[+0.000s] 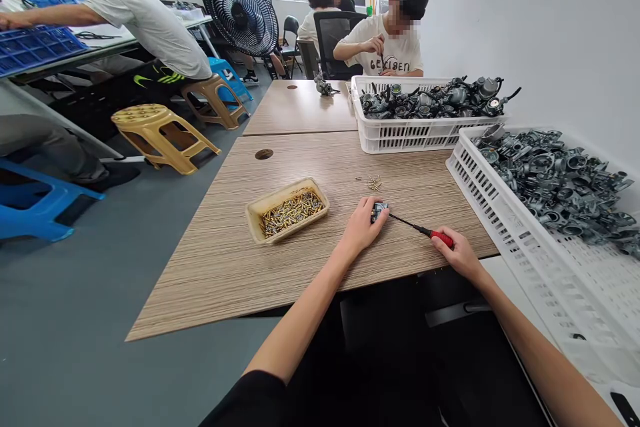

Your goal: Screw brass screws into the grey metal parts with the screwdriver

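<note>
Small metal part (380, 211) is lying on the table (210, 247), partly covered by the left hand (364, 223); fingers are curling over it, pinning it near the right edge of the palm. Right hand (460, 253) is wrapping round the red handle of a screwdriver (442, 238), whose shaft is pointing at the part; whether the tip is seating in it, cannot tell.

Handling, my judgement: part looking stiff, hard, fairly dense for its size, perhaps slick if oily; best held by its outer body, clear of the tip. Screwdriver seeming light and rigid, best taken by the handle.

Containers: beige tray (277, 198) is holding many small brass-coloured and grey pieces; loose brass-coloured pieces (375, 183) are lying beyond the left hand. Far white crate (415, 139) and near white crate (480, 199) are both carrying heaped metal assemblies.
</note>
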{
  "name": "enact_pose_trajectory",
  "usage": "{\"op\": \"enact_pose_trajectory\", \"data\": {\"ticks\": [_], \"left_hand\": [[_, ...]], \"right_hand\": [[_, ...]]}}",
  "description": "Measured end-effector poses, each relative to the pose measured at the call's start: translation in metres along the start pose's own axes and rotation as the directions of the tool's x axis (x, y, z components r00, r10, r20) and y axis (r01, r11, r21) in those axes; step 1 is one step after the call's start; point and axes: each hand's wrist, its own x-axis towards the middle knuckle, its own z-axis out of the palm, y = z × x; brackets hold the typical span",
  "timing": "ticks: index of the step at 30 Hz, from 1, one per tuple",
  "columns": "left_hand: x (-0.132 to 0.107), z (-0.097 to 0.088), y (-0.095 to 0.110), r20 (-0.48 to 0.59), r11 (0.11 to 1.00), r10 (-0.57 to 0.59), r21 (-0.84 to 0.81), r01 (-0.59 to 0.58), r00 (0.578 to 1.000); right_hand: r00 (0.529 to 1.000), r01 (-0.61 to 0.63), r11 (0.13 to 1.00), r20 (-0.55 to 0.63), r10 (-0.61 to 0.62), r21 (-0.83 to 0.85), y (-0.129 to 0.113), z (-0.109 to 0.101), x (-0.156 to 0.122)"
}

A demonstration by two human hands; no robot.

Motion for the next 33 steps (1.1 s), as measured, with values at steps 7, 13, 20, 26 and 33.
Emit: {"op": "enact_pose_trajectory", "data": {"ticks": [7, 13, 20, 26, 33], "left_hand": [[0.003, 0.002, -0.002, -0.071, 0.998, -0.036, -0.051, 0.033, 0.997], [0.004, 0.006, -0.009, -0.079, 0.992, -0.080, -0.103, 0.072, 0.994], [0.003, 0.005, -0.018, -0.060, 0.996, -0.043, -0.083, 0.037, 0.997], [0.000, 0.004, -0.013, -0.012, 0.994, -0.009, -0.106, 0.008, 1.000], [-0.002, -0.001, -0.015, 0.072, 0.971, -0.063, -0.226, 0.078, 0.995]], "right_hand": [[1.000, 0.015, 0.999, 0.016, -0.015, 0.047, 0.005, -0.001, 0.003], [0.999, 0.005, 0.993, -0.045, 0.000, 0.122, 0.007, 0.006, 0.001], [0.982, -0.027, 0.978, -0.176, 0.065, 0.209, 0.005, 0.015, -0.002], [0.917, -0.081, 0.986, -0.377, 0.131, 0.146, -0.003, 0.033, -0.004], [0.870, -0.202, 0.978, -0.450, 0.200, 0.046, -0.009, 0.045, -0.001]]}}
